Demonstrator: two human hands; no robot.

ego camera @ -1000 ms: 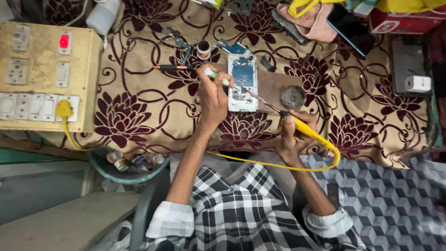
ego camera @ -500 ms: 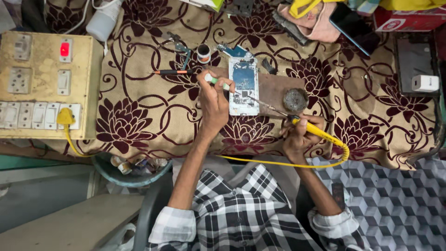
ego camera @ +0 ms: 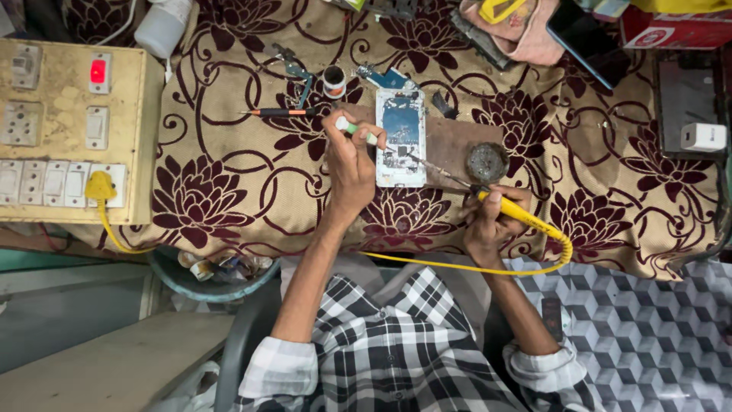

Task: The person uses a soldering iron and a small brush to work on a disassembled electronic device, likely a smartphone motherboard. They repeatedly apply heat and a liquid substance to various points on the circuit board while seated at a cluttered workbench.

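A person in a checked shirt point(ego camera: 396, 351) sits at a table point(ego camera: 229, 198) covered in a tan cloth with dark red flowers, seen from above. The opened phone point(ego camera: 401, 137), white-framed with its blue inside showing, lies flat on a brown mat point(ego camera: 457, 141) near the middle of the table; everything below is placed from it.

Nearest the person, below and right of the phone, the right hand point(ego camera: 488, 225) has its grip closed round the yellow handle of a soldering iron point(ego camera: 496, 204). The thin metal tip slants up and left onto the lower part of the phone. A yellow cord point(ego camera: 473, 267) loops from the handle back along the table edge.

Just left of the phone, the left hand point(ego camera: 352, 164) has its grip pinched shut on a small white and green tool point(ego camera: 357, 131), its end at the phone's left edge.

Just right of the phone, on the mat, sits a round grey pad point(ego camera: 486, 162). Left of the phone lies a screwdriver point(ego camera: 278, 112) with a black and orange handle. Just above and left stands a small round pot point(ego camera: 333, 80).

Far left of the phone is a cream switchboard point(ego camera: 72, 122) with a lit red switch and a yellow plug point(ego camera: 99, 187). Far right lies a white adapter point(ego camera: 703, 137).
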